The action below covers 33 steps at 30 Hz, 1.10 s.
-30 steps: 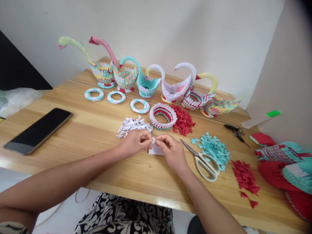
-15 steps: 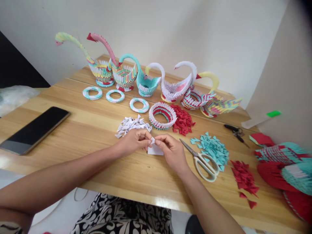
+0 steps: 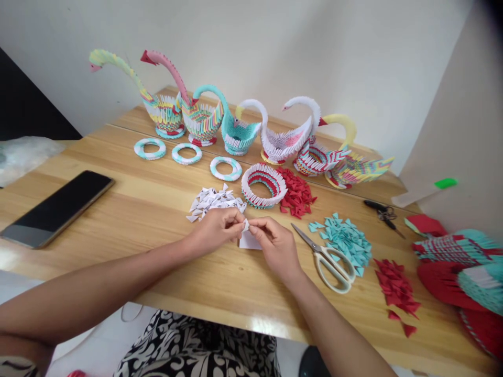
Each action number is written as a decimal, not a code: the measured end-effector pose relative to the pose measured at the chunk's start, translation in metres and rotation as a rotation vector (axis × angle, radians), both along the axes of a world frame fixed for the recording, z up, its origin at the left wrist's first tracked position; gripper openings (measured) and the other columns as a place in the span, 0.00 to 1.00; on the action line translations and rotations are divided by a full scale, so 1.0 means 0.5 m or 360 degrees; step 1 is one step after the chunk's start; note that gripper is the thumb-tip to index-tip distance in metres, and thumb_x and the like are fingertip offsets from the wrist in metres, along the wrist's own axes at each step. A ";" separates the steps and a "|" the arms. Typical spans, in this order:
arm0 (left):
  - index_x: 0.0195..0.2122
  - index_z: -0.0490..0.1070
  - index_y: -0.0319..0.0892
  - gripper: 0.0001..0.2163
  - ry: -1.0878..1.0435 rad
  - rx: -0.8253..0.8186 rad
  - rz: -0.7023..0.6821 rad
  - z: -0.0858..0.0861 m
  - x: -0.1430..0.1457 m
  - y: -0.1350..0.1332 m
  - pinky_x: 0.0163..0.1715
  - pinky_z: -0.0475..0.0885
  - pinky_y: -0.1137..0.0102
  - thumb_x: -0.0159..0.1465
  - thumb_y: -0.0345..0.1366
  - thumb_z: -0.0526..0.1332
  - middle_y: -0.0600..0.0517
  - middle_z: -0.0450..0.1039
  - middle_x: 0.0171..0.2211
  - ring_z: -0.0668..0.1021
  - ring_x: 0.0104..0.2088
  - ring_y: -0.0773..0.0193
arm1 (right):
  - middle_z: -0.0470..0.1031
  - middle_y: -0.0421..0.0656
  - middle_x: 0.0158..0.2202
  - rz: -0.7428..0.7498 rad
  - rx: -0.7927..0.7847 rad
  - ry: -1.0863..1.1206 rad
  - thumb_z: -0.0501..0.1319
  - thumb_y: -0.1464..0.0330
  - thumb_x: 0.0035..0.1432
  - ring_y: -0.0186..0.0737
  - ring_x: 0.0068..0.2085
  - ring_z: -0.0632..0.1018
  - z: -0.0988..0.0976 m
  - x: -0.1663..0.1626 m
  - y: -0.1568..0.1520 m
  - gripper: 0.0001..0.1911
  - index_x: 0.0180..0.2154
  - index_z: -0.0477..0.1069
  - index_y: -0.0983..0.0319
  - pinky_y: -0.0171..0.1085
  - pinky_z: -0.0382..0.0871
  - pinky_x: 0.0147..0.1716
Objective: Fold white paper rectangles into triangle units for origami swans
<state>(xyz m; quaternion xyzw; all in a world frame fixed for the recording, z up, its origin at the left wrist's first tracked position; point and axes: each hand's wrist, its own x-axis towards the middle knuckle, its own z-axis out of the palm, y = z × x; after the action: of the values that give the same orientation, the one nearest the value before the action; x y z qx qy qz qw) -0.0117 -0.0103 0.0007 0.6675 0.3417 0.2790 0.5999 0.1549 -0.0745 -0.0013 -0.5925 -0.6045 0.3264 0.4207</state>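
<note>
Between my fingertips is a small folded piece of white paper (image 3: 245, 225). My left hand (image 3: 220, 229) pinches its left side, and my right hand (image 3: 275, 243) pinches its right side. Below them a flat white paper sheet (image 3: 250, 241) lies on the table, partly covered by my fingers. Just beyond my left hand is a pile of folded white paper triangles (image 3: 214, 200). A round paper ring basket (image 3: 264, 186) in white, red and teal stands past my hands. To the right of my right hand rest scissors (image 3: 330, 259) with pale handles.
Several paper swans (image 3: 239, 131) line the back of the wooden table (image 3: 176, 293). Three flat rings (image 3: 186, 154) lie before them. Red triangles (image 3: 296, 193) and teal triangles (image 3: 349, 241) are heaped on the right, near more red pieces (image 3: 396, 285). A phone (image 3: 58, 207) lies left.
Both hands stay nearly in place, still pinching the folded white paper, which has turned slightly between the fingertips. The whole view has shifted a little.
</note>
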 end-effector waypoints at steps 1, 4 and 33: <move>0.27 0.68 0.39 0.05 -0.0002 0.0003 -0.0004 -0.001 0.000 0.000 0.22 0.68 0.78 0.60 0.31 0.57 0.56 0.71 0.20 0.74 0.20 0.72 | 0.79 0.41 0.34 -0.0003 -0.0004 0.0012 0.59 0.67 0.60 0.39 0.35 0.77 0.001 0.000 0.001 0.07 0.37 0.76 0.59 0.34 0.68 0.35; 0.28 0.69 0.38 0.07 -0.0018 0.0028 -0.0029 -0.005 -0.003 0.003 0.24 0.68 0.78 0.61 0.34 0.58 0.55 0.72 0.22 0.74 0.22 0.72 | 0.79 0.41 0.33 -0.0007 -0.0025 0.0065 0.60 0.67 0.59 0.39 0.34 0.77 0.004 0.001 0.003 0.07 0.37 0.76 0.59 0.34 0.68 0.35; 0.28 0.69 0.37 0.06 -0.0152 -0.0183 -0.0017 -0.006 0.005 0.000 0.24 0.69 0.77 0.59 0.35 0.61 0.54 0.72 0.23 0.74 0.22 0.72 | 0.78 0.41 0.32 -0.0043 -0.0034 0.0164 0.62 0.65 0.57 0.37 0.32 0.76 -0.001 0.003 0.009 0.07 0.34 0.74 0.61 0.33 0.68 0.33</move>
<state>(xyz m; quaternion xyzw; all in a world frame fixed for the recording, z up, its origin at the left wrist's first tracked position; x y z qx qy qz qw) -0.0095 -0.0104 -0.0022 0.6196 0.3244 0.2873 0.6545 0.1566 -0.0701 -0.0019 -0.5874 -0.5706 0.3571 0.4494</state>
